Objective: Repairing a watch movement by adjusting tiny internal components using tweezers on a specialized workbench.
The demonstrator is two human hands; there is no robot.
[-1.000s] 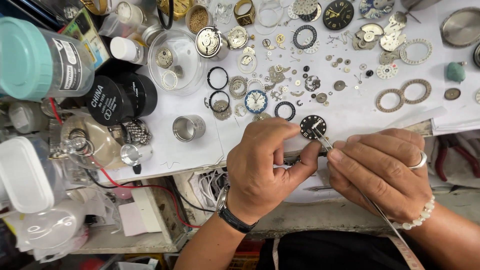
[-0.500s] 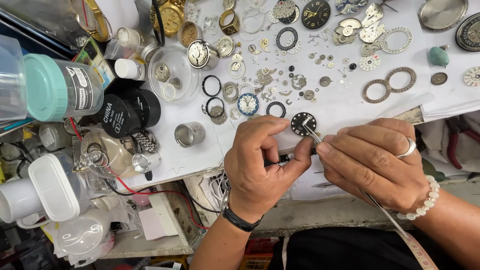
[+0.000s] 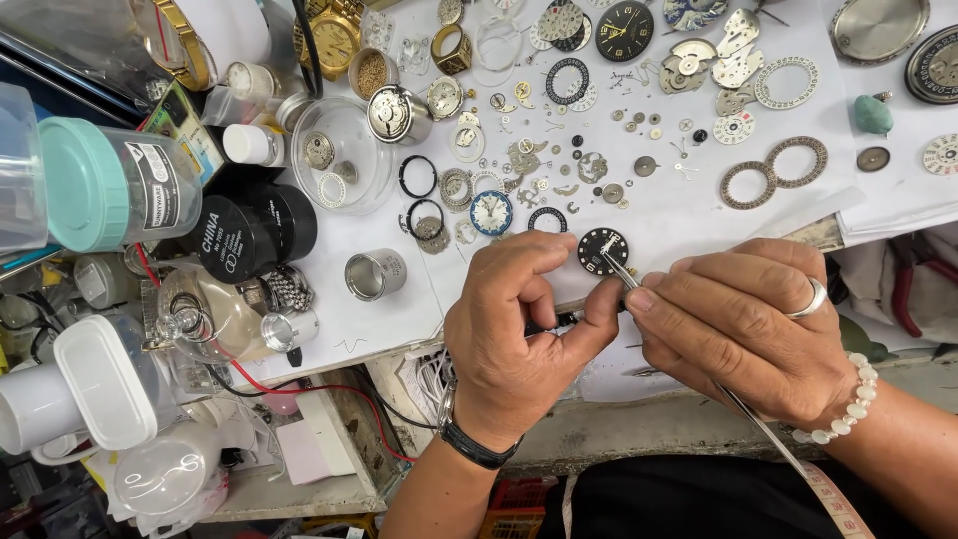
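In the head view, the left hand (image 3: 524,329) is at the centre of the picture, curled, with thumb and fingers pressed together on a small dark tool (image 3: 562,321) of which only a short piece shows. The right hand (image 3: 748,334) is at 3 o'clock from it, wearing a ring and a bead bracelet. Its fingers are pinched together on thin metal tweezers (image 3: 619,271).

The tweezers have their long axis on a diagonal: the tip points toward 10 o'clock and touches the black watch dial (image 3: 602,250). The dial lies flat on the white paper (image 3: 679,215), just at 12 o'clock from the two thumbs.

At 9 o'clock from the hands stand two black round lids (image 3: 249,235) with white print on top. At 10 o'clock from them lies a clear jar with a teal lid (image 3: 105,190) on its side, carrying a black and white label. A small white bottle (image 3: 247,145) stands at 12 o'clock from the black lids. A short silver ring (image 3: 375,273) rests between the lids and the left hand. A blue dial (image 3: 491,212) lies at 10 o'clock from the black dial, near it.
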